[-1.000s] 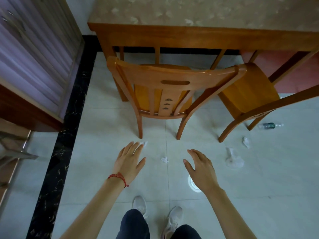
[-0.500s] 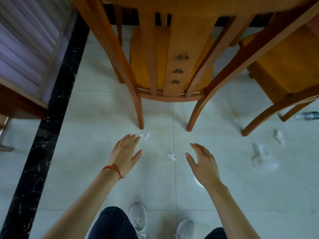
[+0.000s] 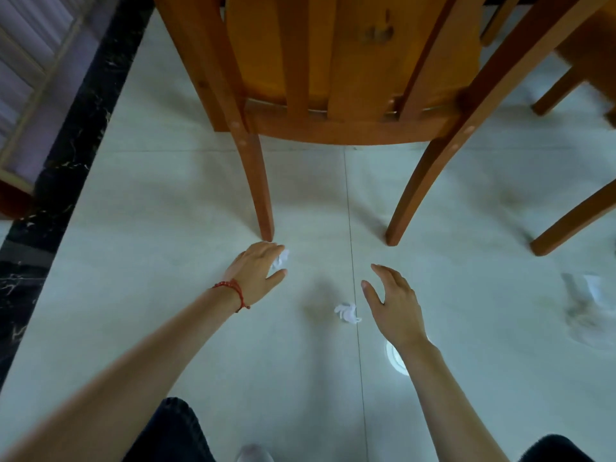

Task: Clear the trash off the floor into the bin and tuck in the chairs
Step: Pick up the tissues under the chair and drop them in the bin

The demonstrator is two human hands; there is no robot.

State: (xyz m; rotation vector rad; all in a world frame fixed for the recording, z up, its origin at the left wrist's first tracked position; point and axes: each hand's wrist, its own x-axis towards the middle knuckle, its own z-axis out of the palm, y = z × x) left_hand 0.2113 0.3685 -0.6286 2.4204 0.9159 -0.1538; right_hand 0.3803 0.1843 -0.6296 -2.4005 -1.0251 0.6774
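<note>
Far left: slatted panel (image 3: 30, 61) in a pale frame, with a black marble floor strip (image 3: 66, 155) beside it running near to far.

Left of centre: left hand (image 3: 255, 273), red cord bracelet (image 3: 233, 290) at the wrist, reaching down to a crumpled white tissue (image 3: 281, 259) on the pale tiled floor (image 3: 166, 261), just near the foot of the chair's left rear leg. Fingers curled over the tissue, thumb spread beneath it; whether the tissue is actually gripped cannot be told.

Centre, far: wooden chair (image 3: 350, 78), back slats toward the viewer.

Centre, near: second small tissue wad (image 3: 347, 312) lying loose on the floor between the two hands.

Right of centre: right hand (image 3: 395, 306), open, fingers spread, holding nothing, just right of the second wad.

Far right: second chair (image 3: 580, 75), partly in frame; blurred pale trash (image 3: 586, 305) on the floor, kind unclear.
</note>
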